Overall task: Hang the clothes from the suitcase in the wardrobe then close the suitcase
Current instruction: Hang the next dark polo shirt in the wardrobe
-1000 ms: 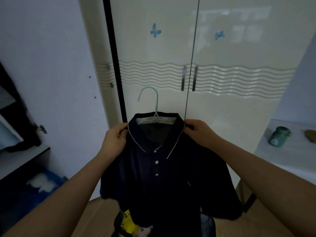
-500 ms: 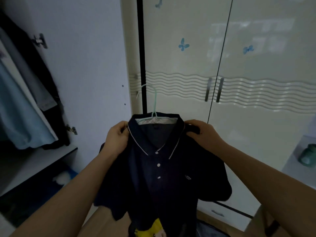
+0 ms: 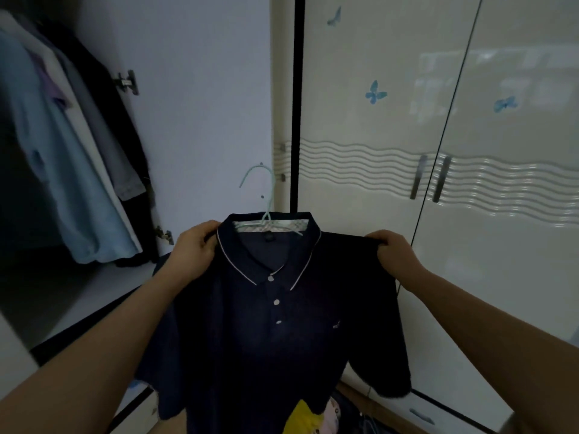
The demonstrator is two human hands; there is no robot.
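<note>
A dark navy polo shirt (image 3: 275, 333) with a white-trimmed collar hangs on a pale green hanger (image 3: 266, 195), whose hook sticks up above the collar. My left hand (image 3: 195, 250) grips the shirt's left shoulder beside the collar. My right hand (image 3: 396, 256) grips the right shoulder further out, stretching the fabric wide. The shirt is held up in front of the wardrobe, whose open compartment (image 3: 47, 277) lies to the left. Of the suitcase, only a bit of yellow and dark contents (image 3: 304, 418) shows below the shirt's hem.
Several garments, light blue (image 3: 69, 189) and dark ones, hang inside the open compartment. The open white door (image 3: 200, 104) stands behind the hanger. Closed glossy cream doors (image 3: 391, 151) with wavy bands, butterfly stickers and metal handles fill the right.
The view has swung left and up, bringing the open compartment and hanging clothes into sight. My right hand has slid outward from the collar to the shirt's shoulder.
</note>
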